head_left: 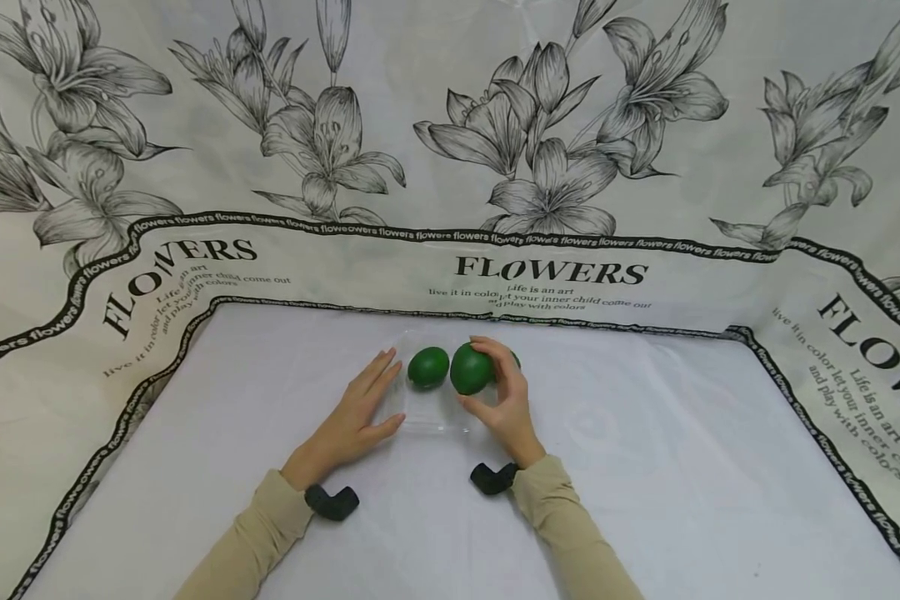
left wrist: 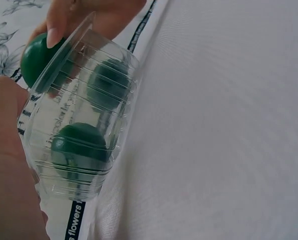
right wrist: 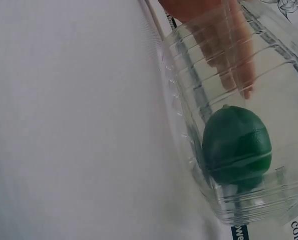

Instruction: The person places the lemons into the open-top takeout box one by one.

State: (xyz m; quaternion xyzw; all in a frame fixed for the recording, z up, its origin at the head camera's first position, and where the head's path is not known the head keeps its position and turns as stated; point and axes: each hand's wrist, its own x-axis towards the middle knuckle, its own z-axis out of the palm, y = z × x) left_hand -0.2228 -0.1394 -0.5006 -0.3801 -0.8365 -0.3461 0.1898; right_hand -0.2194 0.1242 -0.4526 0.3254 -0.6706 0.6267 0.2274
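Note:
A clear plastic container [head_left: 433, 425] stands on the white cloth between the hands. My right hand [head_left: 504, 393] pinches a glossy green lime [head_left: 471, 369] between thumb and fingers, over the container's right part. In the left wrist view, that held lime [left wrist: 44, 61] is at the container's rim. A second lime [head_left: 428, 367] lies inside on the left. The third lime [head_left: 516, 360] is mostly hidden behind my right hand; through the clear wall, the right wrist view shows a lime [right wrist: 237, 145] with a small nub. My left hand [head_left: 356, 412] rests along the container's left side, fingers extended.
White cloth [head_left: 682, 467] covers the table. Behind and at both sides rises a cloth [head_left: 390, 267] printed with flowers and lettering. A black wrist device [head_left: 332, 502] sits at the left cuff, another black wrist device [head_left: 494, 478] at the right.

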